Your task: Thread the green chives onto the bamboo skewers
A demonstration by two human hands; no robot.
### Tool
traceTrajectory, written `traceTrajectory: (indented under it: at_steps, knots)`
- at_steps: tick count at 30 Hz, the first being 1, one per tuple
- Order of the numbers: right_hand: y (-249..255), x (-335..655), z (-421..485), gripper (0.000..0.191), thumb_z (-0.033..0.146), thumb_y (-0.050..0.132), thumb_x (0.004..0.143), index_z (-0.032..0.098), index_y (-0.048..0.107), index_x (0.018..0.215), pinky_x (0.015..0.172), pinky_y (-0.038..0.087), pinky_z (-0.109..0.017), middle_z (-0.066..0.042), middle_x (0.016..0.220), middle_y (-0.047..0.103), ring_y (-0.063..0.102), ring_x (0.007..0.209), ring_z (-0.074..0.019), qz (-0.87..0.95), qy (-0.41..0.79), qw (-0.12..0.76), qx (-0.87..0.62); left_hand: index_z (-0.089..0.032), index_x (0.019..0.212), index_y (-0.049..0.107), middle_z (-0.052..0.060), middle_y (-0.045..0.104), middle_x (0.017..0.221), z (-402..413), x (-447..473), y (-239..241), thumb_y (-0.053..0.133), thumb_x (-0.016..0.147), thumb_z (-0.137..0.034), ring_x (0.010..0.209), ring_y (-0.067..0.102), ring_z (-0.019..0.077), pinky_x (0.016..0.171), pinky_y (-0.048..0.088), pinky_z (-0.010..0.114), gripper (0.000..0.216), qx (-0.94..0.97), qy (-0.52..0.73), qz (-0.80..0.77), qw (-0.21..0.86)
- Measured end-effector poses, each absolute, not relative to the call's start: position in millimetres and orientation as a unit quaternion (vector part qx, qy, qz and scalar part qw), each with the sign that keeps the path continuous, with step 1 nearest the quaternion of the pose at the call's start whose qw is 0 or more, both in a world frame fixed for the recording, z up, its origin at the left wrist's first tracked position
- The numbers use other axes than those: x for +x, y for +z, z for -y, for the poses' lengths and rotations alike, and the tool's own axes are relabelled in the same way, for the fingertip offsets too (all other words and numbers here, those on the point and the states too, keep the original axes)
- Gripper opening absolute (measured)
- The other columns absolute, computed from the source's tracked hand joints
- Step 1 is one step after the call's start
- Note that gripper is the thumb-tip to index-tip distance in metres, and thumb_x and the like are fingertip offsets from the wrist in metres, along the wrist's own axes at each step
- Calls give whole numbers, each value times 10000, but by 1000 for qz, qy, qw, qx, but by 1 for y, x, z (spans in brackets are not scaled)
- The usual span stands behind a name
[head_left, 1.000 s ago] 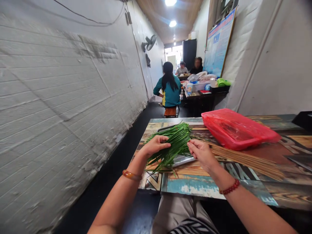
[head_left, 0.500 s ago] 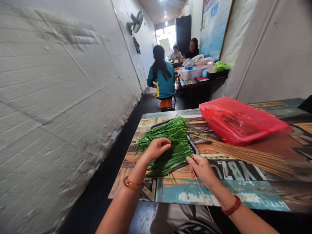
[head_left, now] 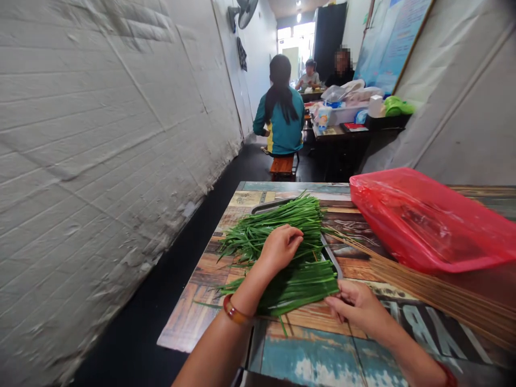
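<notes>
Long green garlic chives (head_left: 282, 217) lie in a heap on a grey tray (head_left: 331, 258), with a flatter row of chives (head_left: 298, 287) along its near side. Over the heap is my left hand (head_left: 282, 248), thumb and fingers drawn together in a pinch; whatever is between them is hidden. My right hand (head_left: 358, 306) is at the right ends of the near row, thumb and forefinger closed. A thin bamboo skewer (head_left: 358, 357) appears to run down from it toward the table's front edge, only faintly seen.
Loose bamboo skewers (head_left: 427, 287) lie right of the tray. Behind them sits a red plastic bag (head_left: 435, 220) around a basket-like shape. A person in teal (head_left: 285, 115) sits ahead on a stool (head_left: 282, 165). The white wall (head_left: 100, 161) runs along the left.
The view has shifted, with the table now closer. My left hand has moved right over the chive heap. My right hand has come nearer, its fingers by the ends of the near row.
</notes>
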State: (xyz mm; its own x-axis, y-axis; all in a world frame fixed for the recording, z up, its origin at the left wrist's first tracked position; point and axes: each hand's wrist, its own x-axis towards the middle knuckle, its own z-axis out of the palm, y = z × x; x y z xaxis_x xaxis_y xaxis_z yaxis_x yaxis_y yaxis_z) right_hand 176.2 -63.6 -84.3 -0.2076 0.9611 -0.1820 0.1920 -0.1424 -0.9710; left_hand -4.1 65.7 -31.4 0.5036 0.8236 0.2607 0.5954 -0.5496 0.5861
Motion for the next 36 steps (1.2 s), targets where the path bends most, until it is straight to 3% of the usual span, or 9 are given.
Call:
traceTrajectory:
  at_steps: [8, 19, 22, 24, 27, 33, 36]
  knots:
    - [-89, 174, 62, 209, 346, 532, 806, 215, 467, 656, 446, 412, -244, 23, 548, 598, 543, 446, -129, 531, 542, 352, -548, -196, 911, 668, 53, 629, 869, -59, -6, -41, 520, 838, -228, 837, 551, 177, 766, 413, 298, 167, 868, 219, -410, 176]
    - [-76, 177, 72, 192, 279, 540, 783, 190, 500, 618, 423, 383, -224, 22, 515, 554, 549, 429, -130, 622, 536, 262, -507, -195, 804, 646, 43, 601, 804, -55, -3, -50, 672, 716, -285, 794, 529, 201, 691, 399, 298, 128, 907, 107, -394, 103]
    - [-76, 176, 70, 152, 258, 533, 779, 186, 513, 646, 409, 374, -214, 30, 522, 543, 553, 428, -127, 612, 541, 269, -511, -185, 754, 639, 55, 590, 775, -55, -3, -49, 602, 752, -200, 775, 523, 197, 696, 397, 301, 39, 910, 99, -396, 73]
    - [-76, 176, 68, 133, 246, 532, 775, 184, 522, 658, 412, 385, -212, 30, 532, 546, 564, 434, -127, 606, 544, 279, -509, -178, 707, 624, 60, 580, 750, -57, -4, -47, 523, 781, -146, 756, 522, 187, 691, 395, 298, 129, 902, 118, -410, 71]
    - [-76, 176, 67, 133, 244, 540, 771, 183, 523, 654, 422, 408, -219, 30, 533, 557, 580, 433, -132, 600, 544, 294, -507, -171, 696, 599, 46, 576, 733, -60, -7, -46, 478, 775, -119, 719, 523, 163, 661, 394, 274, 153, 873, 202, -424, 132]
    - [-79, 176, 62, 117, 260, 554, 779, 179, 519, 702, 426, 416, -212, 44, 529, 549, 544, 417, -104, 584, 553, 322, -499, -156, 724, 507, -7, 582, 653, -61, -6, -48, 472, 725, -124, 543, 545, 95, 527, 391, 203, 47, 726, 314, -384, 476]
    - [-81, 175, 58, 135, 283, 564, 780, 176, 509, 717, 410, 401, -201, 40, 547, 557, 510, 411, -85, 575, 546, 347, -501, -156, 773, 487, -27, 571, 634, -60, -4, -48, 480, 734, -150, 451, 485, 62, 455, 351, 174, 40, 674, 329, -369, 549]
